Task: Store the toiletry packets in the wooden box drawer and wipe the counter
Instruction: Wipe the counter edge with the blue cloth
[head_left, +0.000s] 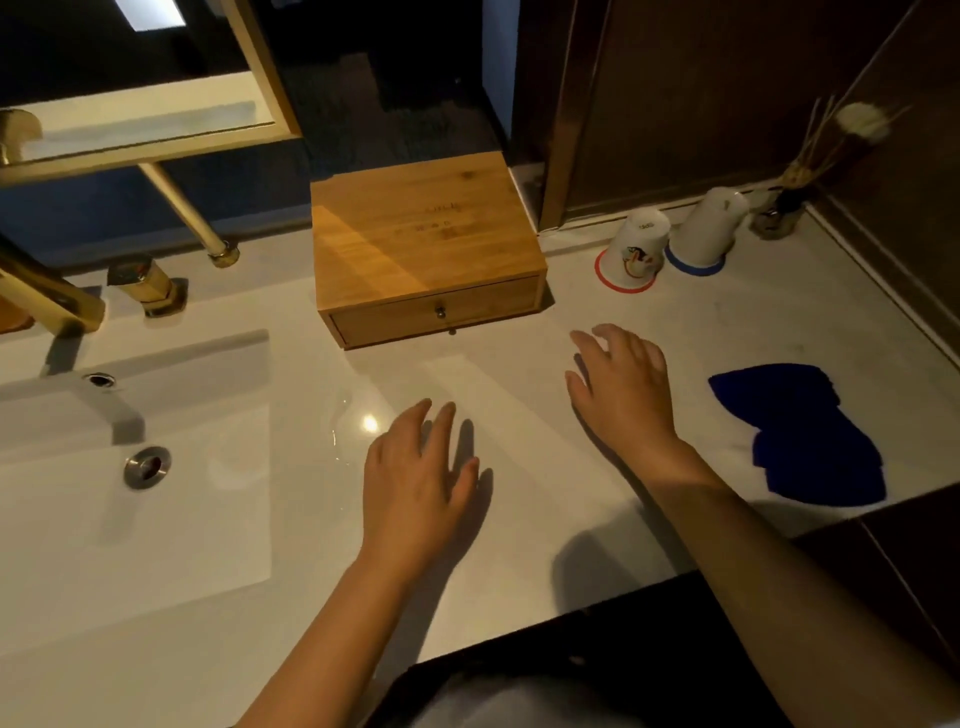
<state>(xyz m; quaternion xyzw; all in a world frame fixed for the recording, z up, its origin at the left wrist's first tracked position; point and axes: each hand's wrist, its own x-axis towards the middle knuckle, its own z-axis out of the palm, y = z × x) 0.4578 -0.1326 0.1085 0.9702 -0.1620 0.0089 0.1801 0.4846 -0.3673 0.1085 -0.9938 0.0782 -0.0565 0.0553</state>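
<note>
A wooden box (421, 228) stands at the back of the white counter (519, 395), its front drawer (436, 312) pushed in, with a small metal knob. No toiletry packets are in sight. A blue cloth (800, 431) lies flat on the counter at the right. My left hand (415, 473) hovers palm down over the counter in front of the box, fingers apart and holding nothing. My right hand (623, 384) is also spread and empty, between the box and the cloth, a hand's width left of the cloth.
A white sink basin (135, 467) with a metal drain lies to the left, under a gold faucet (47, 291). Two upturned cups (670, 239) and a reed diffuser (784, 202) stand at the back right. A dark wall bounds the right side.
</note>
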